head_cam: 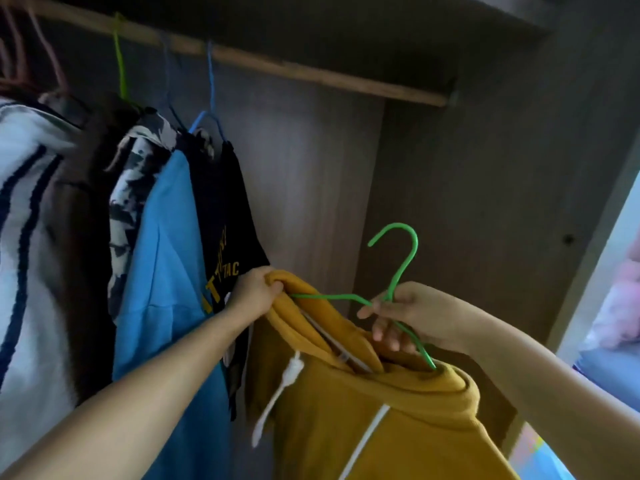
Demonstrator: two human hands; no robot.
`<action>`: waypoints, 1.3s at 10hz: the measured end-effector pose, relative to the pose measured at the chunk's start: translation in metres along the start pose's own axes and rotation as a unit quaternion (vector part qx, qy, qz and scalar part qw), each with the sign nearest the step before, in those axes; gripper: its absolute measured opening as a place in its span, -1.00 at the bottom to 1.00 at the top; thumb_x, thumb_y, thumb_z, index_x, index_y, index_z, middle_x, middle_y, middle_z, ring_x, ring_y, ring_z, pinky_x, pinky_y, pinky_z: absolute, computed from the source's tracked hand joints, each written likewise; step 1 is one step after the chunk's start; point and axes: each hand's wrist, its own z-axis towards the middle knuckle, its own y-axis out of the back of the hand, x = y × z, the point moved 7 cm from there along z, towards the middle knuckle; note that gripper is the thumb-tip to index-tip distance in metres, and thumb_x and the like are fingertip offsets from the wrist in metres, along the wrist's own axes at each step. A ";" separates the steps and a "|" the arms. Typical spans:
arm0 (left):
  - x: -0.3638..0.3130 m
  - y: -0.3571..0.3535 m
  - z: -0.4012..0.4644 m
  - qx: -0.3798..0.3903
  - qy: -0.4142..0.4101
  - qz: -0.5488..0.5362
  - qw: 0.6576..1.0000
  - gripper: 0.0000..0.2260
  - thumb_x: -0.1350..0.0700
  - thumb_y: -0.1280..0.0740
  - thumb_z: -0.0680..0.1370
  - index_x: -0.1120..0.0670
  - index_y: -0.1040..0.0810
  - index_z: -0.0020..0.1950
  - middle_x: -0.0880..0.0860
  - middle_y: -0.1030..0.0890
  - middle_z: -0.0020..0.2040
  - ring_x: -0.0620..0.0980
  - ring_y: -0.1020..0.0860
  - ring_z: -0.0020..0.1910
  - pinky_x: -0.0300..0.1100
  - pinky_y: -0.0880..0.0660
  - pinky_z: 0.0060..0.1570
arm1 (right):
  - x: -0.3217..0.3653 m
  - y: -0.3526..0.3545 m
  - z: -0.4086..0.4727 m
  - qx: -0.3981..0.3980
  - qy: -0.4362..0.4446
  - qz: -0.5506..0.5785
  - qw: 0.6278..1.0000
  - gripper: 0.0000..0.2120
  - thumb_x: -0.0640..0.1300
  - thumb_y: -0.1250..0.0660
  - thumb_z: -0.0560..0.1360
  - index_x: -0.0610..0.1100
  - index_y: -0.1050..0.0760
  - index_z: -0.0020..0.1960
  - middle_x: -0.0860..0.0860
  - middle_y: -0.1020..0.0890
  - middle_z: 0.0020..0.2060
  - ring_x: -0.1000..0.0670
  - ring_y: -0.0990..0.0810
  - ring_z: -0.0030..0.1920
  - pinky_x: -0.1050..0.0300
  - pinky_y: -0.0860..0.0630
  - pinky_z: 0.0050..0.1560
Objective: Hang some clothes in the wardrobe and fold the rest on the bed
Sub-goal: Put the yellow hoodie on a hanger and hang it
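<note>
At the far left, a white garment with dark blue stripes (24,209) is hanging beside a black-and-white patterned shirt (138,168), a bright blue top (166,271) and a black T-shirt with yellow lettering (225,220), all crowding the left stretch of the wooden wardrobe rail (277,69). The right stretch of that rail is showing bare wood.

Below the black T-shirt, the left hand (254,292) is bunching and gripping the left shoulder of the mustard-yellow zip hoodie with white drawcords (381,410), which is hanging in front of the wardrobe. The thin green wire hanger (398,271) is sitting inside the neck opening, its left arm running toward that gripped fold. The right hand (405,317) is curling its fingers around the hanger just beneath the hook, which is pointing up and well below the rail.

The likely trouble: the heavy hoodie is resting unevenly, so lifting it could be letting the fabric slide off the slim wire. The hook could also be missing the rail or snagging the neighbouring black T-shirt.
</note>
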 end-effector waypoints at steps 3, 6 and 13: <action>-0.122 -0.026 -0.089 0.014 -0.222 -0.062 0.973 -0.62 -0.26 -0.07 0.55 -0.04 -0.49 0.10 -0.16 -0.47 0.01 -0.18 -0.47 0.06 -0.23 -0.43 0.04 | 0.055 0.012 0.040 -0.045 0.023 0.414 0.909 -0.87 -0.34 -0.20 0.58 -0.32 -0.44 -0.14 -0.08 -0.50 -0.42 0.06 -0.56 -0.50 0.24 -0.55 -0.50; -0.155 -0.012 -0.091 0.129 -0.078 -0.093 0.984 -0.20 -0.47 -0.21 0.30 -0.23 -0.09 0.46 -0.07 -0.30 0.42 0.03 -0.30 0.40 0.09 -0.29 0.37 | 0.125 0.015 0.060 -0.059 0.104 0.366 0.923 -0.61 -0.51 0.06 0.58 -0.39 -0.26 0.37 -0.29 -0.56 0.04 -0.18 -0.61 0.01 0.10 -0.61 -0.26; -0.128 0.139 0.037 -0.106 0.034 -0.157 0.981 -0.74 0.36 -0.20 0.48 0.23 -0.53 0.13 0.17 -0.57 -0.15 0.17 -0.58 -0.06 -0.10 -0.49 -0.13 | 0.274 -0.011 0.199 -0.224 0.230 -0.167 0.932 -0.62 -0.26 -0.13 0.60 -0.33 -0.26 0.40 -0.25 -0.47 0.28 -0.22 -0.47 0.26 0.07 -0.40 0.03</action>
